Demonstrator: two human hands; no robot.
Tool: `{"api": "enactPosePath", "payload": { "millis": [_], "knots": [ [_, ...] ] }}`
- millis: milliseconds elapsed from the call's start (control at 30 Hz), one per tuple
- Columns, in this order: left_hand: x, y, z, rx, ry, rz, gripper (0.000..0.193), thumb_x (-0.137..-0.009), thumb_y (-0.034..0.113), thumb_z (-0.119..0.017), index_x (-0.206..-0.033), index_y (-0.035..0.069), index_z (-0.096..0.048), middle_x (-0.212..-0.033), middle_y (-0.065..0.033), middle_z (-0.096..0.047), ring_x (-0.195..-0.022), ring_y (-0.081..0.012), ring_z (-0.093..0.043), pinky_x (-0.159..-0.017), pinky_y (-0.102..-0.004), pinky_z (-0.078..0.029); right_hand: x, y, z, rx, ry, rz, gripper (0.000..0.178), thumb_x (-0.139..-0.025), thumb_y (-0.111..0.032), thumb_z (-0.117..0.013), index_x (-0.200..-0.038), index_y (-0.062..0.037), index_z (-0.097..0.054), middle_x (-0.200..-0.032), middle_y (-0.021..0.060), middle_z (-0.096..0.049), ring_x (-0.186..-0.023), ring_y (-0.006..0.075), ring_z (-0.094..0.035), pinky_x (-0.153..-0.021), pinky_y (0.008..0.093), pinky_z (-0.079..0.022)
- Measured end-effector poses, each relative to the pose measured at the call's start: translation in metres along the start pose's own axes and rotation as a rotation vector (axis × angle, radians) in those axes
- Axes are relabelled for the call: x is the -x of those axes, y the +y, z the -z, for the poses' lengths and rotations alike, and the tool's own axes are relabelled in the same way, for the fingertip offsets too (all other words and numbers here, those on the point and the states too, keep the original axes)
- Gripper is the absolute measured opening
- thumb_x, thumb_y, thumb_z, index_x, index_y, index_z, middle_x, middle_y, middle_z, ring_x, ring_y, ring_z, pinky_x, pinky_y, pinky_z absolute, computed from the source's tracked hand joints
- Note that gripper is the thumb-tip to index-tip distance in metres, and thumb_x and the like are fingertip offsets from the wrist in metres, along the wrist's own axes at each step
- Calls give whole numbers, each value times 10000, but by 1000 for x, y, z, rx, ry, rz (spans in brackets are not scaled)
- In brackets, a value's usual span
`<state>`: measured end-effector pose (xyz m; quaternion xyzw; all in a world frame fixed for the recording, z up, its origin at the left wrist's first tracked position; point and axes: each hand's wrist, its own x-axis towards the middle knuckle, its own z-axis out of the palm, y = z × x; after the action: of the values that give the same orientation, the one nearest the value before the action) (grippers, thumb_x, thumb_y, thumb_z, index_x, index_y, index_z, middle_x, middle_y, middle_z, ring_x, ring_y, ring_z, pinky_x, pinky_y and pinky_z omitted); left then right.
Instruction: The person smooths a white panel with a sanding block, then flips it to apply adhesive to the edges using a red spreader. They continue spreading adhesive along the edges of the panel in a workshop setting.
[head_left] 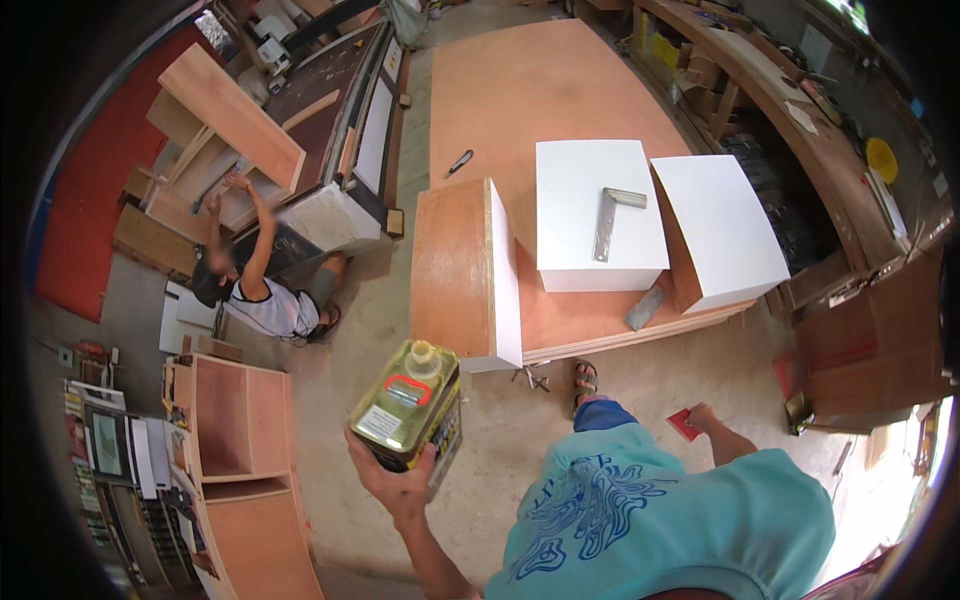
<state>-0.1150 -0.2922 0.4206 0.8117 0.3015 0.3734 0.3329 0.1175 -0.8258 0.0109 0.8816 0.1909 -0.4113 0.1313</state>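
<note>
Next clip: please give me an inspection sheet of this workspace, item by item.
Surface: large plywood sheet, bearing three white-faced boxes.
Job's things: rectangular can with a red handle and pale cap; small flat red piece.
Clutter: metal square on the middle box; utility knife and grey block on the sheet.
Hands: left hand grips the can; right hand holds the red piece.
Cables: nothing seen that is clearly a cable.
Surroundings: co-worker at left, arms raised toward wooden panels; wooden cabinet at lower left; workbench at right.
</note>
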Motion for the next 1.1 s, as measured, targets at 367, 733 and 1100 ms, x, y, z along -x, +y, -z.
{"api": "enactPosePath", "payload": {
  "millis": [367,733,1100],
  "knots": [
    [-154,59,-65,-211,-298,-47,1086,-539,71,-821,-1468,-24,-265,-1210,-173,-538,-1107,-304,-546,-956,-365,-437,-105,-57,270,-1002,390,191,405,-702,-189,-744,-1065,-17,-691,-920,210,-692,-844,267,-693,-776,363,-535],
    [-295,50,-130,-402,-564,-353,1078,-564,64,-811,-1491,39,-261,-1183,-170,-556,-1058,-301,-575,-927,-367,-453,-91,-33,186,-746,360,-94,314,-717,-230,-698,-944,-13,-706,-946,194,-689,-890,326,-674,-813,418,-528],
    [-398,20,-198,-398,-809,-500,1064,-589,136,-782,-1504,77,-242,-1144,-202,-561,-1071,-356,-570,-939,-371,-442,48,-75,18,-974,217,-594,313,-701,-248,-680,-911,-16,-702,-1003,182,-682,-988,315,-642,-877,403,-510]
  ]
}}
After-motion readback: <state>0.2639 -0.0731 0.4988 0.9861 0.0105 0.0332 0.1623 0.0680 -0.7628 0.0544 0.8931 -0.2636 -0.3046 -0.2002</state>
